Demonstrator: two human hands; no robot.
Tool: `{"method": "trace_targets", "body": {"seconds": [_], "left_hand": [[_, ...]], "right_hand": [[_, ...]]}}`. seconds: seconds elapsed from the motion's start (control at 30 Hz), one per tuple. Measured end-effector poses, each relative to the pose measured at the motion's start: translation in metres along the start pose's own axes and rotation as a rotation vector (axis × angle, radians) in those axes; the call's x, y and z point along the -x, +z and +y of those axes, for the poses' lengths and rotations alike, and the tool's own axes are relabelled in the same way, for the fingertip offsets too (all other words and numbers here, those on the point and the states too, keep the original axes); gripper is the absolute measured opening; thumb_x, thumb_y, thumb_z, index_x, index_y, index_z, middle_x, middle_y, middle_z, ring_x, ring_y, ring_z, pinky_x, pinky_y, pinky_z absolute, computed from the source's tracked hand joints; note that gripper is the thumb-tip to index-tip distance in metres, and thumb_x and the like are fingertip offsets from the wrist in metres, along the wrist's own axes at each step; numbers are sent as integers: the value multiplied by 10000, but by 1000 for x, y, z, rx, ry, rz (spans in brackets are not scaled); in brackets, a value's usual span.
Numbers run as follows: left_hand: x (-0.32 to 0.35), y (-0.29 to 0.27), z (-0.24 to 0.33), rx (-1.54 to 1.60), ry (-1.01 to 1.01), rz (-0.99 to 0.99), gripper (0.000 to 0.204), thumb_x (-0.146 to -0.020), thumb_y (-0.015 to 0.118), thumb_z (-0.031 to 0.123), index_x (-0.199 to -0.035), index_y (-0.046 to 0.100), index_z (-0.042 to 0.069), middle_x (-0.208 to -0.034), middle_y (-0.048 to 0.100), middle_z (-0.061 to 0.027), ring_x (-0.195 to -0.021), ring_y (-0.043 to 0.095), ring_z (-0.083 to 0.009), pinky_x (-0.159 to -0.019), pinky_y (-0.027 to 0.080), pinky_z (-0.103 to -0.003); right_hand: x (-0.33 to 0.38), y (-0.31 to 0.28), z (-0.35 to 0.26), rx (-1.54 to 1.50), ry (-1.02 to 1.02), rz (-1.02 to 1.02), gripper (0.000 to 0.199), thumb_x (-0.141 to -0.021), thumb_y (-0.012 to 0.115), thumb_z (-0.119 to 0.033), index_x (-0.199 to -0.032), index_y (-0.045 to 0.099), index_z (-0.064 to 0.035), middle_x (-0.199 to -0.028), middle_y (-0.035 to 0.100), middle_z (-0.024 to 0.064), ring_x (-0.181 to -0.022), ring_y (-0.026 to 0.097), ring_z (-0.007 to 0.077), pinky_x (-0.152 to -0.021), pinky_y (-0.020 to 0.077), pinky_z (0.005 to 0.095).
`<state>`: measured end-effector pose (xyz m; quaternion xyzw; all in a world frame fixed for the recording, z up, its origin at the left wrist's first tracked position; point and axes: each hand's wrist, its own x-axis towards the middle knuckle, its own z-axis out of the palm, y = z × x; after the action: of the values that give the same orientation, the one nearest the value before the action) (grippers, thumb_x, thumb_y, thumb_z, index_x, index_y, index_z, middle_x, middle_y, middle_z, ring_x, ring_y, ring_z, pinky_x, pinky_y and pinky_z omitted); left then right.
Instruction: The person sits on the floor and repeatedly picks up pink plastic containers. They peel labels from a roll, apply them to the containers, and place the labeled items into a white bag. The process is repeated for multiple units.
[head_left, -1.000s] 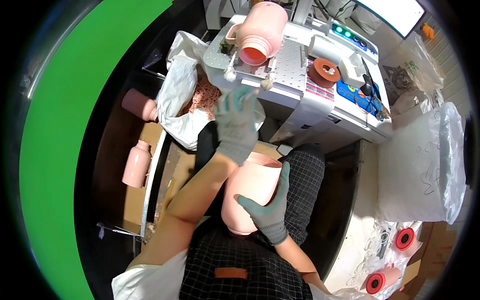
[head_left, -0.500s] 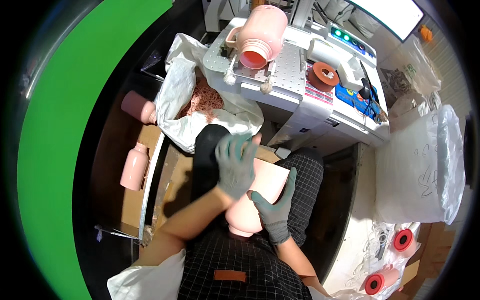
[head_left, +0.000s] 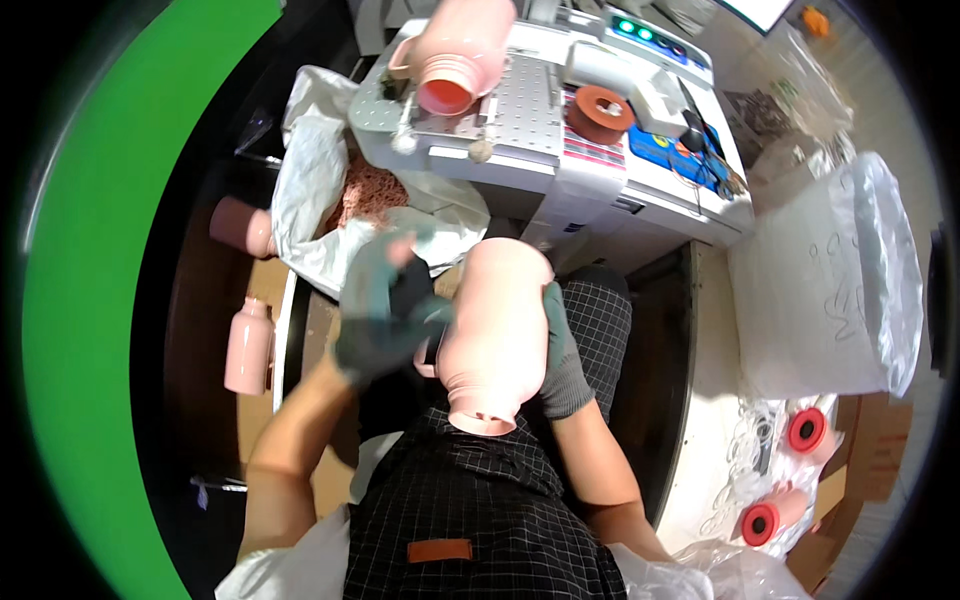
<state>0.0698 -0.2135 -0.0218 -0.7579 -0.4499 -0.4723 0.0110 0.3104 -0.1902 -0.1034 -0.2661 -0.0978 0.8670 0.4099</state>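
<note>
While right hand [head_left: 562, 350] grips jug [head_left: 497, 320], neck [head_left: 482, 408] toward apron [head_left: 465, 505], long axis fore-aft, left hand [head_left: 385, 315] is released, spread; bench [head_left: 533, 108] ahead of fingers, sack [head_left: 308, 180] past left ones.

The scene is taken in by a single wide fisheye camera, worn at the left of a head-mounted pair. It is pointed steeply down and forward: the checked apron [head_left: 480, 515] is framed at the lower edge, the white table [head_left: 372, 110] at the top, farther off. The left hand [head_left: 378, 325] and right hand [head_left: 562, 355] are viewed closely from above, near the middle, with the forearms [head_left: 298, 440] brought in from below. Straight edges are bowed toward the dark rim, near which a curved green surface [head_left: 100, 250] is shown at left and a pale bag [head_left: 800, 300] at right.
</note>
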Motion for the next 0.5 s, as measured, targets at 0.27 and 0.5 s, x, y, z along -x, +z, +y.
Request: {"method": "trace_targets", "body": {"seconds": [0.27,0.5], "left_hand": [[43,19,79,119,134,-392,825,-665,898,504,-1288,625,39,-1394,606,-162,-1314,569,-376,-1131,444,-525],[-46,4,52,741,-2,-776,869,-705,927,313,-1414,521,17,-1187,707,-124,-1067,710,-298,-934,566,-387]], "right_hand": [[21,-58,45,-321,308,-59,866,-980,492,-736,-1546,446,-83,-1430,590,207,-1275,613,346,-1043,552,474],[134,13,-30,1489,-817,483,88,-966,678,-70,-1025,697,-7,-1063,725,189,-917,724,233,-821,569,344]]}}
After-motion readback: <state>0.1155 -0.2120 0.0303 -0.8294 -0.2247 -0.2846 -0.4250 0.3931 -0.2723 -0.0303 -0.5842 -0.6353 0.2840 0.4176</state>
